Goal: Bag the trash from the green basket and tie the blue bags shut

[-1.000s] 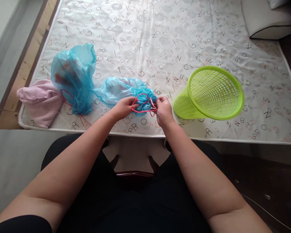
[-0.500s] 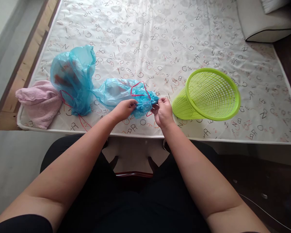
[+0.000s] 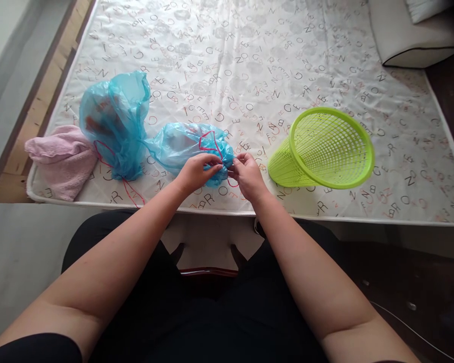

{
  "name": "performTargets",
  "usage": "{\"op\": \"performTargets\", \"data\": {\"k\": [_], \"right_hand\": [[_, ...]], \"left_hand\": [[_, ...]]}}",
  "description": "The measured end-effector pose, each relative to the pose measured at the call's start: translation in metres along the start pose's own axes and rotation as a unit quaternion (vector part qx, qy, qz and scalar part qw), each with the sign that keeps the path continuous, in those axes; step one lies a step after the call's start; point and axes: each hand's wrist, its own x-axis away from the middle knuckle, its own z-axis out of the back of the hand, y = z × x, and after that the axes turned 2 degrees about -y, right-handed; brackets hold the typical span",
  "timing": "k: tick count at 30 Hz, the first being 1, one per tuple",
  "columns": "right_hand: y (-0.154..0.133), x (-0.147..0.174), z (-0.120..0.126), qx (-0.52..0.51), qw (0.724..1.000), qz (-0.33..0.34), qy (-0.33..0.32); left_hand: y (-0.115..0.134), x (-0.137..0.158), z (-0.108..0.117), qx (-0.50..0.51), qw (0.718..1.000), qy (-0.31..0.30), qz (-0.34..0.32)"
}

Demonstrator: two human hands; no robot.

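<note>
A light blue plastic bag point(image 3: 177, 138) with red drawstrings lies on the mattress in front of me, something pale and brownish showing through it. My left hand point(image 3: 200, 171) pinches the gathered neck of this bag with thumb and fingers. From the other side my right hand point(image 3: 249, 174) grips the same bunched neck, fingertips close to the left ones. One red drawstring point(image 3: 212, 146) loops over the top of the gathers; another bit hangs below. To the left stands a second, fuller blue bag point(image 3: 115, 116), its gathered end facing me and red strings trailing.
A green mesh wastebasket point(image 3: 321, 146) stands tilted-looking right of my hands. A pink towel point(image 3: 62, 159) lies at the left front corner of the letter-printed mattress point(image 3: 249, 60). A cream cushion point(image 3: 412, 35) is at the far right.
Both hands have drawn closer together on the bag's neck, the right hand shifting left. The gathered end is bunched shorter and the red loop has moved slightly left.
</note>
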Motion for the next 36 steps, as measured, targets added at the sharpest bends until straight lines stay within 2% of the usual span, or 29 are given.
{"op": "performTargets", "data": {"k": [9, 15, 19, 22, 33, 36], "right_hand": [[0.0, 0.007, 0.0, 0.066, 0.996, 0.008, -0.057], [0.004, 0.003, 0.004, 0.082, 0.996, 0.008, -0.021], [0.002, 0.001, 0.005, 0.089, 0.995, 0.002, 0.037], [0.0, 0.0, 0.006, 0.067, 0.996, -0.004, 0.05], [-0.005, 0.008, -0.001, 0.072, 0.997, 0.017, -0.031], [-0.007, 0.009, -0.001, 0.061, 0.996, 0.027, -0.056]], "left_hand": [[-0.007, 0.001, -0.004, -0.017, 1.0, 0.003, 0.016], [-0.003, 0.003, -0.007, -0.001, 1.0, -0.017, -0.004], [-0.002, 0.004, -0.007, 0.015, 0.999, -0.019, 0.028], [-0.002, 0.005, -0.007, 0.008, 0.999, -0.031, 0.04], [-0.001, 0.0, -0.005, 0.054, 0.996, -0.023, 0.061], [-0.003, 0.0, -0.006, 0.037, 0.997, -0.031, 0.054]]}}
